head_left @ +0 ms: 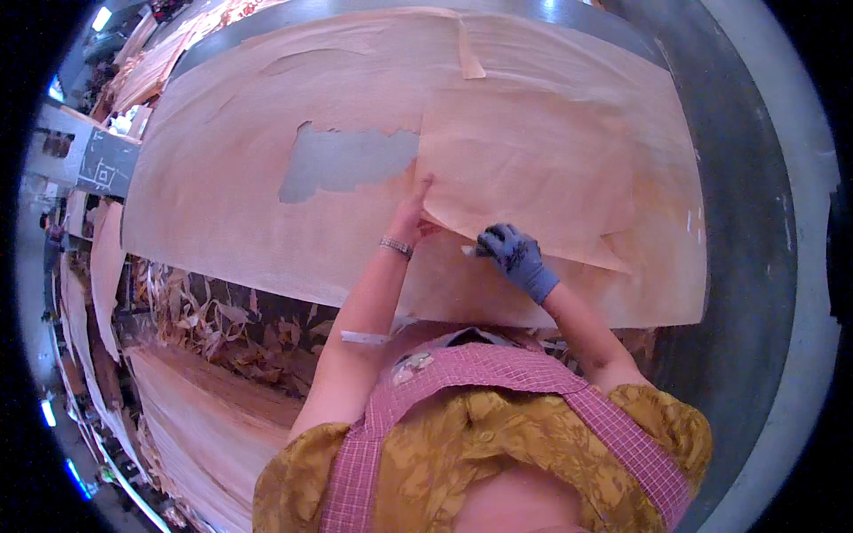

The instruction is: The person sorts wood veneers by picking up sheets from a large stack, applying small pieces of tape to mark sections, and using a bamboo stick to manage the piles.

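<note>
A large thin sheet of wood veneer (pixel 222 213) lies spread in front of me, with a ragged hole showing a grey surface (pixel 346 162). Over its right half lies a smaller veneer piece (pixel 533 169). My bare left hand (pixel 416 216), a metal band at its wrist, pinches the near left edge of this piece, thumb on top and fingers partly hidden beneath. To its right, my right hand (pixel 515 256) wears a blue-grey glove and is closed near the same edge. A small pale tip sticks out of its fingers; I cannot make out what it is.
A loose veneer strip (pixel 469 51) lies at the far edge. Torn scraps (pixel 240 324) are heaped below the table's near left side, beside a stack of veneer sheets (pixel 213 417). A grey metal box (pixel 107 164) stands at the left.
</note>
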`<state>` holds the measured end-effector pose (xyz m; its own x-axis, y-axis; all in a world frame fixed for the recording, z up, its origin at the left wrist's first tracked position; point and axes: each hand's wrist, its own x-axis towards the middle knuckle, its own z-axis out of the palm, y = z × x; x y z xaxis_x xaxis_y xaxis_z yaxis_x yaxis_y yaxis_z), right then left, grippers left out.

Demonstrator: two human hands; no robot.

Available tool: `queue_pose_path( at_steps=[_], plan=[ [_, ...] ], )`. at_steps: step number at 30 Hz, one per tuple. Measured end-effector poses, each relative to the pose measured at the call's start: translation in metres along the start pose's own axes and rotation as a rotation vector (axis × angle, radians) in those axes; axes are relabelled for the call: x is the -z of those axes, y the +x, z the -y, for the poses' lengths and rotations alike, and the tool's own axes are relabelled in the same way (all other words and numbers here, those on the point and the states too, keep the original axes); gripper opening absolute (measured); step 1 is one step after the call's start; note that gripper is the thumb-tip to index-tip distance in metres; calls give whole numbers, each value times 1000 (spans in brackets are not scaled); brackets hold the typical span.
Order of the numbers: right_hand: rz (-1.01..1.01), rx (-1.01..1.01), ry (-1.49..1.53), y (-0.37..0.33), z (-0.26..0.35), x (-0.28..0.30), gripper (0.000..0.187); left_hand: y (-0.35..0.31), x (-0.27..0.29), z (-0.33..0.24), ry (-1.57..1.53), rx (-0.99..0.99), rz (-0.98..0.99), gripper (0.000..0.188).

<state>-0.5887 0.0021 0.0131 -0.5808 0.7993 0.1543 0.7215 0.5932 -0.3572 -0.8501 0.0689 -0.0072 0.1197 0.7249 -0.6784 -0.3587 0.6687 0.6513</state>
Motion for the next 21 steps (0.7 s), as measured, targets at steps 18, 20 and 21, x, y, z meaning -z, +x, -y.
queue_pose_path(
  at_steps=[18,20,21],
  plan=[
    [148,-652,-334,190,40,-91,49,-48,379,-83,102,-176,-392,22],
    [166,-700,-319,197,48,-95,50,-43,390,-88,134,-156,-367,21],
    [176,-684,-340,199,49,-95,49,-40,392,-89,163,-161,-407,21]
  ],
)
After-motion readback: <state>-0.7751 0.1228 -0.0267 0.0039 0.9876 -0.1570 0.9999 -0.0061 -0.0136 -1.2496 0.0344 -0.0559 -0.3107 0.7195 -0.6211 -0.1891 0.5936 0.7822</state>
